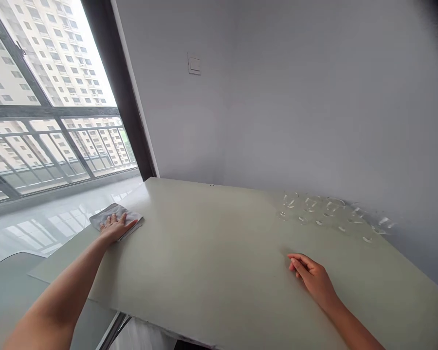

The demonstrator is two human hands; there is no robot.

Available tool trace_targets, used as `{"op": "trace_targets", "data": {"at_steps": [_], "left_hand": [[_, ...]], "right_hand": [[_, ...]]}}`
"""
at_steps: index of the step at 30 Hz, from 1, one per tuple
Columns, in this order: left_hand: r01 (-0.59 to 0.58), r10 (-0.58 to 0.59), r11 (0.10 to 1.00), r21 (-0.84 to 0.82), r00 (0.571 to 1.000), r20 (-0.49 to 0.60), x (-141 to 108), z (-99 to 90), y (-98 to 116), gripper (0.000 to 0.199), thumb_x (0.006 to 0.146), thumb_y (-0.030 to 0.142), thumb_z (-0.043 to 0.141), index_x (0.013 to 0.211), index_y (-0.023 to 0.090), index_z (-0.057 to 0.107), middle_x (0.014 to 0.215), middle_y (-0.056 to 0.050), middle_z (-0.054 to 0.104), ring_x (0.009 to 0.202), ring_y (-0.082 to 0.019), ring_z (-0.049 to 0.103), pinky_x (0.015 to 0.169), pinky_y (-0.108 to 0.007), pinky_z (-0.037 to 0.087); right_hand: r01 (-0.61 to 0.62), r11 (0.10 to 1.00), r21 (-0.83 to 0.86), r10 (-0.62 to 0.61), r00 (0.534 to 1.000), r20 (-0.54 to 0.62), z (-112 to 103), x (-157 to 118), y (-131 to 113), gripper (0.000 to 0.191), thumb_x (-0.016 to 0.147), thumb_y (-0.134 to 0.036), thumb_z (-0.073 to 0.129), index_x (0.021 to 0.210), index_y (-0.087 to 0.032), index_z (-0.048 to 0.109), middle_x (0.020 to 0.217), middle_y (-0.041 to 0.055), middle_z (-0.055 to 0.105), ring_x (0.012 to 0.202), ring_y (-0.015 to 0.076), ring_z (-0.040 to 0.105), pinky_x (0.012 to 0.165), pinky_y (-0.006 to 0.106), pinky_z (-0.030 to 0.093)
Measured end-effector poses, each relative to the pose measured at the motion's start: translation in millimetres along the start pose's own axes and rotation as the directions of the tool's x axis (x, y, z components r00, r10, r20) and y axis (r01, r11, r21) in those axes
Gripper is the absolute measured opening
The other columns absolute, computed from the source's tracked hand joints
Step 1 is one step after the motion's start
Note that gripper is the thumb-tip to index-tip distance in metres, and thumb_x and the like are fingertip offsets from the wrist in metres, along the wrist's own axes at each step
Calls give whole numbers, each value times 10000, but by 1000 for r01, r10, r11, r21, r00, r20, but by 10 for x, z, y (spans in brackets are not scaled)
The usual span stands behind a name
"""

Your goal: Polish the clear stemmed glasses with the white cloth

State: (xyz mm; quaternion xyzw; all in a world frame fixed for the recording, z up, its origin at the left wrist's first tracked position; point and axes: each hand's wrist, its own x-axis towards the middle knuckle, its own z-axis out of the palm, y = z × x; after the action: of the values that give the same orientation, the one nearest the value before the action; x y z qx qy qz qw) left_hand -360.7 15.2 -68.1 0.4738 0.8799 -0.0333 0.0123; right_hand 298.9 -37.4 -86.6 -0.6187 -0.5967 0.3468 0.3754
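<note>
My left hand lies flat with fingers spread on a folded grey cloth, pressing it against the left edge of the pale table. Part of the cloth sticks out past the fingers on the far side and to the right. Over the right half of the tabletop is my right hand, its fingers curled in and the thumb close to the index finger. Nothing shows in it. Beyond it, several clear glasses stand in a group near the wall.
A grey wall with a light switch runs behind the table. To the left are a large window and a shiny floor. A pale chair back sits close to the table's left front corner.
</note>
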Motion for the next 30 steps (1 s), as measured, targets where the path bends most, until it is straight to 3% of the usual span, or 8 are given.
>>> {"op": "trace_targets", "data": {"at_steps": [6,10,14,19,24,26,28,30], "left_hand": [[-49,48,999,-22,999,-6,-378,25,201,841,729,718,199,1379,185,233,1458,-163,114,1331,-340,66,1026,-507,98],[-214,214,976,-32,977,-7,-712,19,723,787,771,663,212,1382,168,234,1458,-172,107,1335,-331,48,1030,-505,76],[-440,440,896,-66,898,-16,-1100,5,1395,769,789,655,207,1380,164,242,1454,-177,118,1333,-335,46,1027,-514,73],[-712,714,688,-141,699,-49,-1795,2,2159,744,785,656,258,1364,190,287,1449,-166,153,1335,-319,52,1039,-516,64],[-928,933,302,-220,335,-130,-2726,-3,2469,759,741,669,363,1359,232,301,1451,-138,158,1330,-334,80,1047,-533,85],[-951,958,190,-243,234,-168,-3018,-15,2439,766,730,667,391,1364,250,286,1455,-124,145,1327,-335,95,1056,-516,102],[-952,963,155,-262,205,-174,-3183,-28,2338,761,728,663,405,1367,271,273,1460,-107,130,1328,-325,101,1063,-500,115],[-940,952,213,-267,261,-158,-3197,-31,2179,746,736,657,401,1368,286,264,1464,-94,118,1332,-311,92,1066,-493,119]], "right_hand": [[87,996,-8,-87,994,-59,19,-47,-146,338,792,-464,455,892,-185,616,662,25,604,532,135,518,505,245,423],[137,990,-16,-138,988,-67,24,-106,-234,328,803,-455,445,903,-190,611,666,23,606,540,136,515,540,252,432],[159,987,-32,-161,983,-87,-12,-133,-230,324,798,-449,447,898,-186,607,667,25,606,544,141,517,548,257,433],[172,984,-55,-178,974,-142,-75,-128,-216,330,794,-454,438,890,-190,612,654,25,614,525,142,509,530,259,431],[161,983,-83,-174,969,-175,-119,-103,-156,335,783,-466,447,891,-193,610,662,28,624,531,150,527,525,261,440],[156,984,-92,-170,969,-177,-136,-88,-119,341,783,-467,442,899,-195,611,663,28,626,531,150,533,533,262,448],[154,983,-99,-170,970,-175,-152,-77,-87,348,783,-466,438,906,-191,612,664,30,627,530,150,535,537,262,451],[148,983,-109,-166,970,-178,-164,-72,-68,350,778,-464,439,907,-187,612,669,31,629,531,148,536,537,261,451]]}}
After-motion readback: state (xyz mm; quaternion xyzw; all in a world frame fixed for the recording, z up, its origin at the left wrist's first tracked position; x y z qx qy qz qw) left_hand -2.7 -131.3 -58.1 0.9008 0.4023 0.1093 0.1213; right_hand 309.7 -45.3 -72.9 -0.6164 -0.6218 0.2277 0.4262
